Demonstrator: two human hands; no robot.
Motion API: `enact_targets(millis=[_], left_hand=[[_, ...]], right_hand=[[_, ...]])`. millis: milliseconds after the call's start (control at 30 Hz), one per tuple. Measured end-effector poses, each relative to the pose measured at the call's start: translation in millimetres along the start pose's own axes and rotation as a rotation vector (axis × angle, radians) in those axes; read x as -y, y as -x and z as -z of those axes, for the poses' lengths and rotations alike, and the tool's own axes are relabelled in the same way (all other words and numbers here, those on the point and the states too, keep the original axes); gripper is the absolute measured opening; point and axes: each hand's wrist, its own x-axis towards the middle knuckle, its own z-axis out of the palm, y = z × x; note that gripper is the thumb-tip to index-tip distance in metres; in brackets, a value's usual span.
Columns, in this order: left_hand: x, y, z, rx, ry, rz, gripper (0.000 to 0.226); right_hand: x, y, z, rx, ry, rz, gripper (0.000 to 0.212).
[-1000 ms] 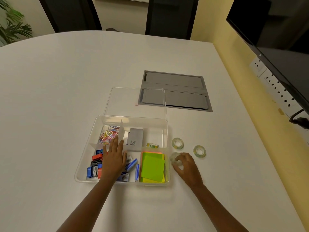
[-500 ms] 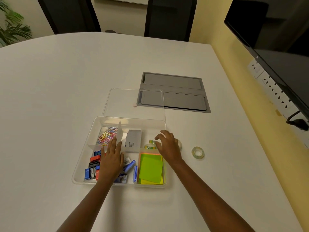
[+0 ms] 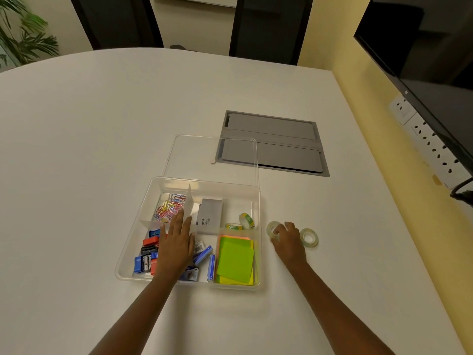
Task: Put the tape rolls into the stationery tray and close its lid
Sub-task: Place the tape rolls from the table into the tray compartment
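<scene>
A clear stationery tray [image 3: 133, 252] sits on the white table, its clear lid [image 3: 212, 155] lying flat behind it. Two tape rolls rest in the tray's back right compartment, one flat [image 3: 233, 226] and one on edge [image 3: 247, 220]. My left hand [image 3: 176, 247] lies flat, fingers spread, on the tray's contents. Right of the tray, my right hand [image 3: 288, 239] curls its fingers over a clear tape roll [image 3: 271, 228] on the table. Another clear tape roll [image 3: 309, 237] lies just right of that hand.
The tray also holds coloured paper clips [image 3: 170, 207], a grey box [image 3: 210, 219], sharpeners [image 3: 146, 260] and green sticky notes [image 3: 235, 262]. A grey cable hatch [image 3: 281, 149] is set into the table behind. A dark screen [image 3: 422, 60] and wall sockets [image 3: 430, 147] are at right.
My right hand carried a tape roll from the table into the tray's back right compartment, released it, then moved back out to the right onto another roll. The left hand stayed put.
</scene>
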Motion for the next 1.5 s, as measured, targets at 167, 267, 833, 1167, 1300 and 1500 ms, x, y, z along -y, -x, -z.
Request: enact_targets(millis=[167, 267, 833, 1167, 1300, 1500], left_hand=[[-0.2, -0.2, 0.2, -0.005, 0.009, 0.001, 0.048], [0.1, 0.2, 0.3, 0.000, 0.005, 0.001, 0.048], [-1.6, -0.1, 1.4, -0.005, 0.032, 0.003, 0.046], [-1.4, 0.7, 1.5, -0.014, 0.044, 0.000, 0.046], [-1.8, 1.1, 2.7, -0.017, 0.052, -0.003, 0.045], [-2.2, 0.9, 3.4, -0.003, 0.046, 0.004, 0.046]], right_hand=[[16.3, -10.0, 14.6, -0.145, -0.429, -0.161, 0.025], [35.2, -13.1, 24.6, -0.252, -0.462, -0.040, 0.022], [41.1, -15.8, 22.5, -0.341, -0.186, 0.254, 0.017], [-32.3, 14.5, 3.3, -0.232, 0.013, -0.205, 0.028], [-31.5, 15.5, 5.2, -0.256, -0.125, -0.154, 0.021], [9.8, 11.5, 21.5, -0.314, -0.509, -0.088, 0.022]])
